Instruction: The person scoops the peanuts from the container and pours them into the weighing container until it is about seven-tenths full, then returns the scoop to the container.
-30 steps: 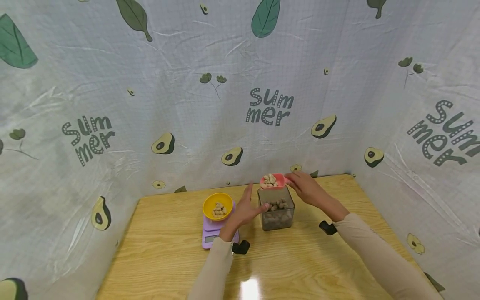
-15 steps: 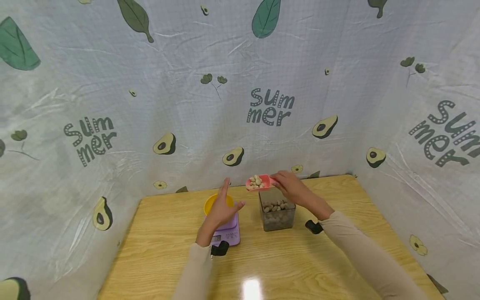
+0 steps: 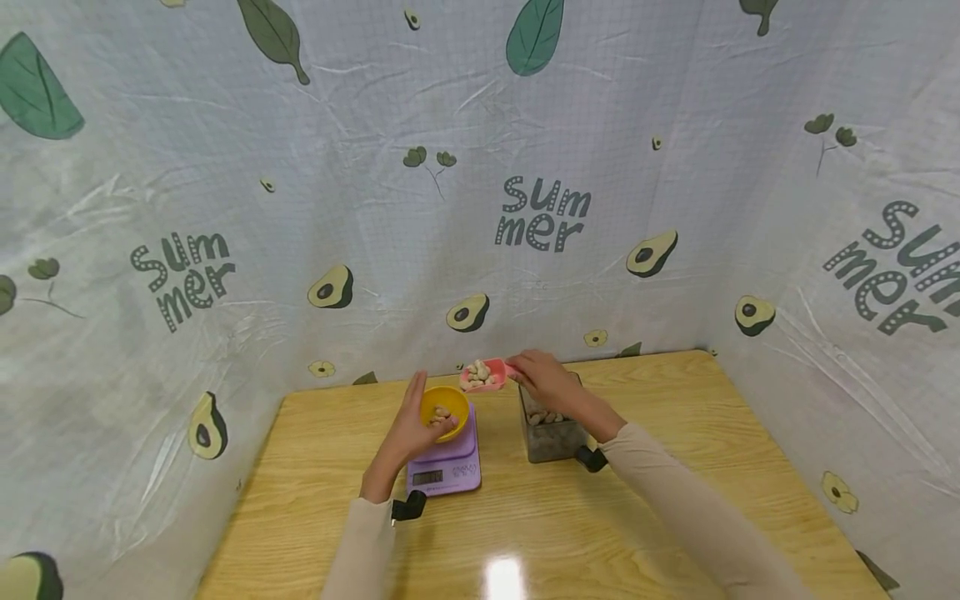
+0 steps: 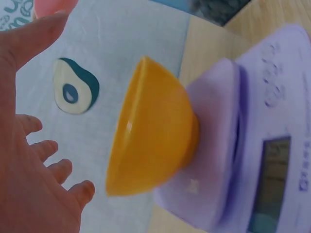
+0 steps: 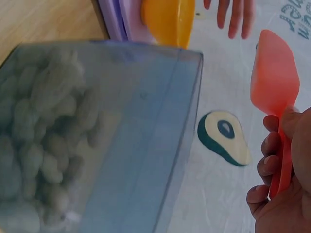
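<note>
My right hand (image 3: 551,385) grips the handle of a pink scoop (image 5: 275,73) that carries several peanuts (image 3: 477,374). The scoop is held in the air just right of a yellow bowl (image 4: 158,131). In the bowl lie several peanuts (image 3: 441,412), partly covered by my left thumb. The bowl stands on a purple kitchen scale (image 3: 454,477) with a small display. My left hand (image 3: 408,429) is beside the bowl's left rim, fingers extended and thumb over its near side in the head view. The left wrist view shows a gap between the fingers and the bowl.
A clear grey plastic box (image 3: 553,443) of peanuts stands right of the scale, partly under my right forearm. Wooden tabletop (image 3: 322,483) lies around them. A white printed sheet (image 3: 390,250) hangs behind and at both sides.
The right hand has carried the loaded scoop leftward from over the box to near the bowl. The left hand has moved left from the box, across the scale, to the bowl's left side.
</note>
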`<action>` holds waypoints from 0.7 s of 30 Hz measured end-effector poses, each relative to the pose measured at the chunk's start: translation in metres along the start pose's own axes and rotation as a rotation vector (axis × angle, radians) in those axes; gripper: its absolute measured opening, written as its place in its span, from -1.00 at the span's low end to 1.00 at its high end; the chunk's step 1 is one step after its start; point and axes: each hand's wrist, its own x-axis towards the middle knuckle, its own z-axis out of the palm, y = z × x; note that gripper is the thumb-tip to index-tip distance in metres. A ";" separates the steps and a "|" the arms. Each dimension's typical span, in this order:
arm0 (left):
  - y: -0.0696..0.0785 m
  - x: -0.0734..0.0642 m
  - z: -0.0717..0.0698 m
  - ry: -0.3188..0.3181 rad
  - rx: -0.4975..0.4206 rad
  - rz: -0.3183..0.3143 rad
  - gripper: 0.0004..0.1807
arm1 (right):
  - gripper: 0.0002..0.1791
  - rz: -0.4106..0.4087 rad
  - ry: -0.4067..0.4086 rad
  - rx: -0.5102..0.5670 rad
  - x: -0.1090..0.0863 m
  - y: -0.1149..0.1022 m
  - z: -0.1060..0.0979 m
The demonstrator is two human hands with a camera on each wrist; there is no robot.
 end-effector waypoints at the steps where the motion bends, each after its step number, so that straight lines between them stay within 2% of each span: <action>1: -0.003 0.000 0.000 -0.006 0.002 -0.006 0.18 | -0.69 0.006 -0.012 0.003 0.001 -0.002 0.002; 9: -0.026 -0.002 0.011 -0.026 0.008 -0.076 0.27 | -0.68 0.060 -0.122 0.014 0.012 -0.015 0.019; 14: -0.033 -0.004 0.015 -0.034 0.017 -0.126 0.28 | -0.64 0.108 -0.196 -0.027 0.019 -0.020 0.031; 17: -0.035 -0.005 0.015 -0.037 0.016 -0.138 0.27 | -0.63 0.116 -0.237 -0.075 0.024 -0.023 0.037; 21: -0.036 -0.006 0.014 -0.037 -0.005 -0.145 0.25 | -0.67 0.082 -0.269 -0.169 0.032 -0.028 0.041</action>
